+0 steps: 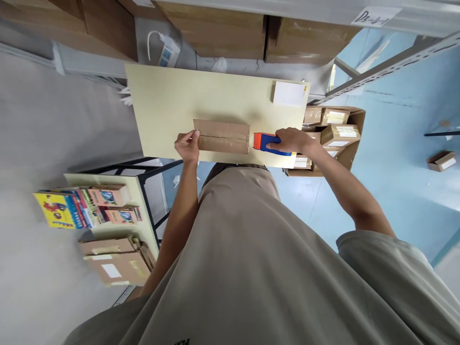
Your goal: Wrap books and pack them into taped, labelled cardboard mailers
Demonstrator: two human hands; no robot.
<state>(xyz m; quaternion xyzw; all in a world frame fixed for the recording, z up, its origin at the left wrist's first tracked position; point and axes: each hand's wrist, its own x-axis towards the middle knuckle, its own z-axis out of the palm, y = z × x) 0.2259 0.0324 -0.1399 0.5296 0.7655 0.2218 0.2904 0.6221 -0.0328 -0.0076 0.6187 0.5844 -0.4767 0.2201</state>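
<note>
A small brown cardboard box [223, 137] lies on the pale yellow table near its front edge, a seam running lengthwise along its top. My left hand [188, 145] pinches the box's left end between thumb and fingers. In my right hand [292, 141] is a blue and orange tape dispenser [268, 143], its orange end turned toward the box's right end. A narrow gap separates the dispenser from the box; whether tape spans it I cannot tell. Shiny patches show on the box top.
Behind the table [161, 96] stand large cartons [223, 33] and a white power strip [168, 51]. White paper [289, 93] lies at the back right. A carton of small boxes [354, 155] is to the right. Books [108, 196] and flattened cardboard [115, 263] occupy a left side table.
</note>
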